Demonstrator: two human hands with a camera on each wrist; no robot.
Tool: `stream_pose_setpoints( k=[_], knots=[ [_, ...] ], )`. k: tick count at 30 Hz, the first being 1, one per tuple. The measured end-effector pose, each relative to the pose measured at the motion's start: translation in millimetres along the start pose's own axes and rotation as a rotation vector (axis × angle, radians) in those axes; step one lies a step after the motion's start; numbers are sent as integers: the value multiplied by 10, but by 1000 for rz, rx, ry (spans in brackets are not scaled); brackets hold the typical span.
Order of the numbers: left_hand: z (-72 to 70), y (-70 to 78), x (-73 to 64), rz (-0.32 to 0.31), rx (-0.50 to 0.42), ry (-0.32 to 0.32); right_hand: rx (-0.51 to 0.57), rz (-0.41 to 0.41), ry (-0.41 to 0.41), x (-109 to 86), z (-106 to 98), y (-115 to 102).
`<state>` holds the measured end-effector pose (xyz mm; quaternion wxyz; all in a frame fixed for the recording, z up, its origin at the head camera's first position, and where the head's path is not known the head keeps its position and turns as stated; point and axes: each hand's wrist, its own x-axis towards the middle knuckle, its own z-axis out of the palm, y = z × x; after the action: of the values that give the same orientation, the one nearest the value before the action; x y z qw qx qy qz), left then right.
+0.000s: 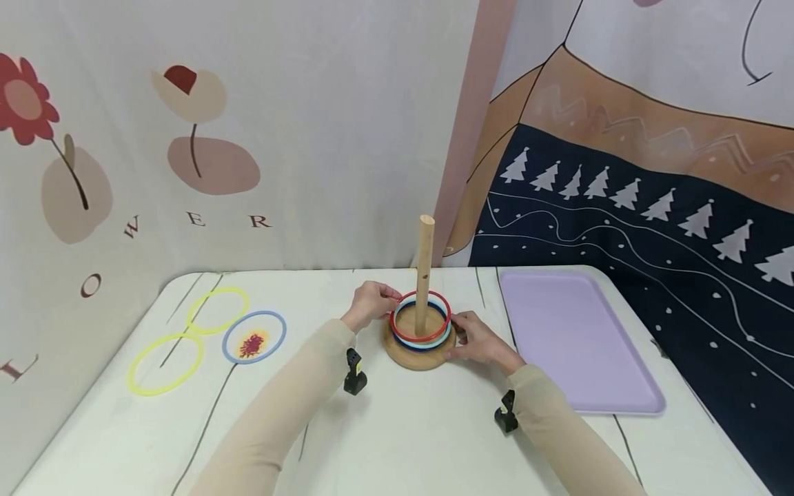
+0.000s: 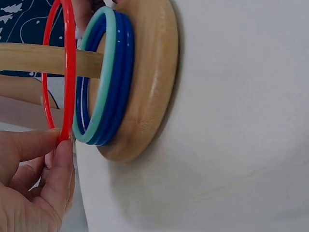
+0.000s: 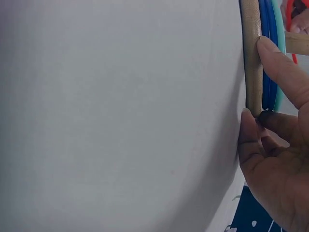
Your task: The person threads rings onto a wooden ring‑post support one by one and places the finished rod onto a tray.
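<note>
In the head view a wooden ring-toss stand has a round base (image 1: 409, 360) and an upright post (image 1: 424, 265). My left hand (image 1: 371, 303) pinches a red ring (image 2: 70, 72) between thumb and fingers. The ring is around the post, held just above the others. Under it a mint-green ring (image 2: 111, 53) lies on dark blue rings (image 2: 124, 77), stacked around the post on the base. My right hand (image 1: 479, 339) grips the base's right edge, thumb on top and fingers at the rim, as the right wrist view shows.
On the left of the white table (image 1: 397, 441) lie two yellow rings, a far one (image 1: 223, 289) and a nearer one (image 1: 151, 394), beside a light blue ring (image 1: 259, 313). A lilac tray (image 1: 577, 337) stands on the right. Printed curtains hang behind.
</note>
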<state>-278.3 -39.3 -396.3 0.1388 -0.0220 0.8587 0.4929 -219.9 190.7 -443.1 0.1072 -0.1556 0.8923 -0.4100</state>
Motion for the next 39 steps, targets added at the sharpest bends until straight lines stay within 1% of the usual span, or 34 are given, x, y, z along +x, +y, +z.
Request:
stream_pose_setpoints(
  k=[4,9,18,20,24,28,35,39],
  knots=[
    [29,-27,9,14,60,20,11,-21,1,2,8,9],
    [71,-51,32,28,102,45,10,-24,5,-6,21,-3],
    [120,-39,55,20,143,65,30,39,13,-4,27,-25],
    [126,-32,52,15,142,66,27,35,14,-4,24,-21],
    [140,-28,31,19,142,69,17,0,15,-7,20,-7],
    [147,-32,-4,32,138,74,12,-19,15,-16,19,-5],
    [138,-64,-28,41,114,76,19,-12,12,-30,14,-10],
    [123,-95,-27,57,113,73,21,-10,14,-37,7,-8]
  ],
)
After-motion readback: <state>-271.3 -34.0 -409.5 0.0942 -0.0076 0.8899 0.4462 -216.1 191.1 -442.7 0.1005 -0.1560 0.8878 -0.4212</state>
